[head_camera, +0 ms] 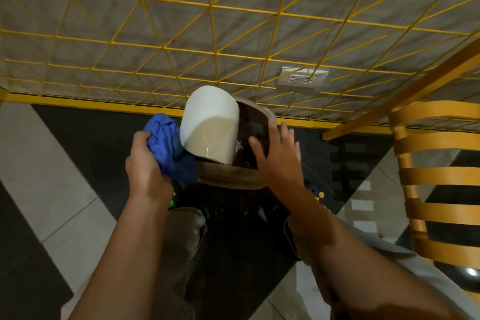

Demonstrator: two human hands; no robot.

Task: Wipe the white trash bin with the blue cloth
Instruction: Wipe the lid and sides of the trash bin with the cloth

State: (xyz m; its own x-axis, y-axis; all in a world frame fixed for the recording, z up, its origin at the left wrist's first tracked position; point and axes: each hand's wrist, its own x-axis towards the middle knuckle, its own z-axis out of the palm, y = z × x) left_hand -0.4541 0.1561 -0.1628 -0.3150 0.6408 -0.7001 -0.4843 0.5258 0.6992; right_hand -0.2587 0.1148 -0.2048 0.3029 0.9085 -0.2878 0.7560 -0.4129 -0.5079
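The white trash bin (211, 125) stands on the floor in front of me by the wall, its white swing lid tilted up and the dark inside showing behind it. The bin's rim (228, 175) is brownish. My left hand (145, 161) is closed around the crumpled blue cloth (168, 148), which presses against the lid's left side. My right hand (275, 150) has its fingers spread and rests against the right rim of the bin, holding nothing.
A grey wall with a yellow wire grid (233, 34) rises just behind the bin, with a white power outlet (302, 78) on it. A wooden slatted chair (439, 176) stands at the right. The floor has black and white tiles. My knees are below.
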